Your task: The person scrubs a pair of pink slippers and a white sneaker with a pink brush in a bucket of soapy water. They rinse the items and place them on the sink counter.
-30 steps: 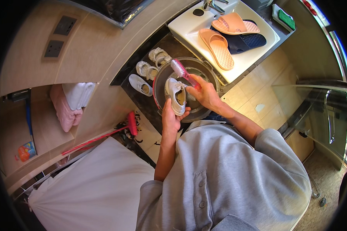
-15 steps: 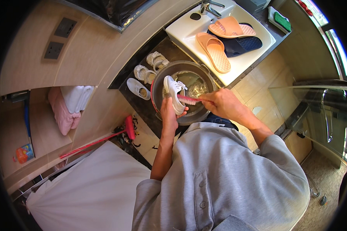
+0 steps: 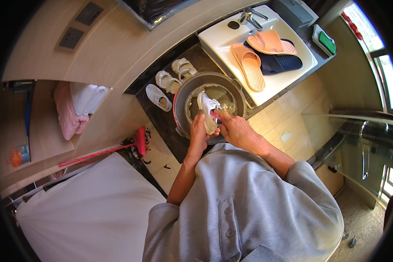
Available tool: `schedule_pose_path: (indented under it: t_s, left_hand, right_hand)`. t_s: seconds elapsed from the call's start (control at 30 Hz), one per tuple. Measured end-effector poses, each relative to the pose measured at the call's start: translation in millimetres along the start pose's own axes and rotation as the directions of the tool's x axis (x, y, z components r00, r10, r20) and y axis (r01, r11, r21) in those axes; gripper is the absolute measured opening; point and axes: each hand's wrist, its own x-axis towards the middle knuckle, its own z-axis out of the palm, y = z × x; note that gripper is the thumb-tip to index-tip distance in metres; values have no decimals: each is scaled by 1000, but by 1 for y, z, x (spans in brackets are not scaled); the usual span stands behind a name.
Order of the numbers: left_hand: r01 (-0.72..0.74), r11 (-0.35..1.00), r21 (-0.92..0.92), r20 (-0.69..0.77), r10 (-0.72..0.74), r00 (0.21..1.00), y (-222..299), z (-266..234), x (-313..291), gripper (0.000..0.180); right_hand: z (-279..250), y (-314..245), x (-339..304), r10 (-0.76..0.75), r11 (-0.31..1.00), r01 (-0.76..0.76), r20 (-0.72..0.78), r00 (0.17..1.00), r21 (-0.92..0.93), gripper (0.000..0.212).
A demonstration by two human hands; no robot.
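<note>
My left hand [image 3: 199,133] grips a small white shoe [image 3: 206,109] by its heel end, holding it over a round metal basin [image 3: 182,94] of cloudy water. My right hand [image 3: 234,130] is closed on a pink brush [image 3: 215,116], of which only a small bit shows, pressed against the side of the shoe. Both forearms come up from my grey shirt at the bottom of the view.
Three more small white shoes [image 3: 158,97] [image 3: 167,80] [image 3: 183,67] lie on the dark counter left of the basin. A white sink [image 3: 220,37] holds two orange slippers [image 3: 249,65] and a dark blue one [image 3: 279,63]. A red broom [image 3: 137,142] lies on the floor by a white bed.
The brush has come down from above the shoe to its side, now mostly hidden in my right hand. The shoe stays over the basin, with my left hand still on it.
</note>
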Motion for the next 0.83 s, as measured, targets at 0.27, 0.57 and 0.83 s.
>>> schedule_pose_path:
  t_s: [0.27, 0.57, 0.83]
  left_hand:
    - [109, 969, -222, 159, -75, 984, -20, -23, 13, 44]
    - [45, 949, -312, 5, -46, 999, -21, -21, 21, 35]
    - [-17, 976, -215, -79, 0, 997, -32, -19, 29, 61]
  right_hand:
    - [12, 15, -2, -59, 983, 72, 79, 995, -169, 35]
    - [41, 46, 22, -21, 916, 80, 151, 988, -393, 22]
    - [70, 66, 41, 63, 902, 24, 186, 981, -431, 27]
